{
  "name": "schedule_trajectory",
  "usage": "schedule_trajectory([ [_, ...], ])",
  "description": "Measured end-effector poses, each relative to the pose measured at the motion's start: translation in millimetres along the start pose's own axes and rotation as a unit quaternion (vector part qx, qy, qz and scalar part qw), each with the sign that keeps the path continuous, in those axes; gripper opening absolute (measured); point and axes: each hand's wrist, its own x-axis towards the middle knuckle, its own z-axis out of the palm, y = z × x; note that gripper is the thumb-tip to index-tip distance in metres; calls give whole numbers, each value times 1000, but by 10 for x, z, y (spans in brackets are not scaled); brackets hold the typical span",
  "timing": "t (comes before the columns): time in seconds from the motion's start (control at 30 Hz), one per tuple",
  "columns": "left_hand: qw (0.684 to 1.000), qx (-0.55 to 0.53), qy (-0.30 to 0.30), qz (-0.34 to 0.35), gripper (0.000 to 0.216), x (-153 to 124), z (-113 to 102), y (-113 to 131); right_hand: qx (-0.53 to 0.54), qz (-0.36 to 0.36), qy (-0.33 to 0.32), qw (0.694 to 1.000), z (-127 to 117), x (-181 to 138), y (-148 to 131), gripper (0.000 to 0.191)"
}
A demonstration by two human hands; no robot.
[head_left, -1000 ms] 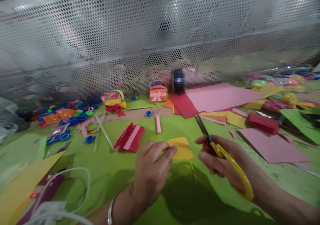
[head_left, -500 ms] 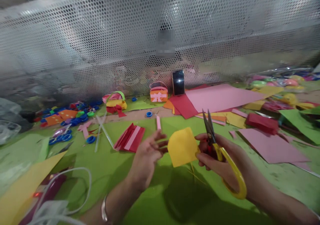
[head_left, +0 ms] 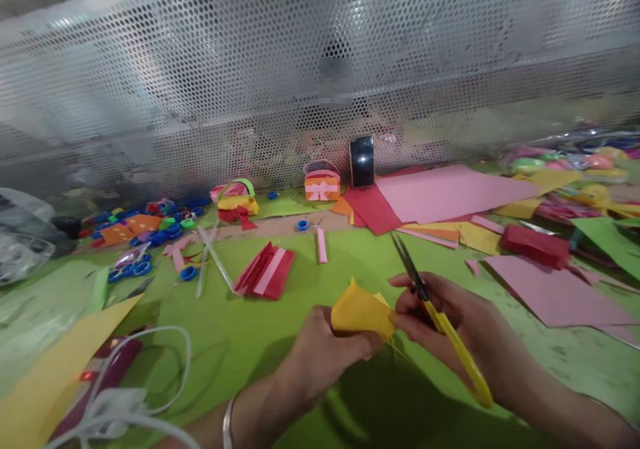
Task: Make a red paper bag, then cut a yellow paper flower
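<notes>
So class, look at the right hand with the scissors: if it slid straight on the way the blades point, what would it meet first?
The right hand aims the scissors up and left. Probably first the orange and yellow paper scraps, then the red sheet; depth is unclear.

Perforated metal screen (head_left: 200, 82) behind table (head_left: 560, 349)

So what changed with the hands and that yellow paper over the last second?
The left hand lifted the small yellow paper piece off the green sheet, briefly let go while the right hand pinched it, and now grips it again, bent. The yellow-handled scissors stayed in the right hand, blades up.
</notes>
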Motion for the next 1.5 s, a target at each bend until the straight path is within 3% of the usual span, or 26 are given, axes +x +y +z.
schedule_trajectory([
  [0.1,999,-34,37,21,11,13,4,-9,16,13,35,999,14,-10,47,29],
  [0.23,976,-190,103,27,23,46,-11,-34,-7,1,-52,999,1,-41,44,34],
  [0.33,943,-306,129,-25,26,64,-22,-39,-59,14,-110,992,20,-94,0,35],
  [0.43,917,-365,132,-94,20,65,-10,-35,-119,15,-118,986,79,-140,-9,29],
  [0.53,910,-374,127,-126,14,53,13,-32,-121,-1,-111,986,140,-154,30,28],
  [0.7,922,-351,84,-140,23,19,35,-54,-92,-35,-120,988,180,-153,61,32],
  [1.0,922,-339,71,-175,27,-8,48,-63,-40,-20,-158,986,173,-150,-6,25],
  [1.5,921,-337,67,-185,23,3,61,-59,-55,3,-173,983,183,-161,55,25],
])
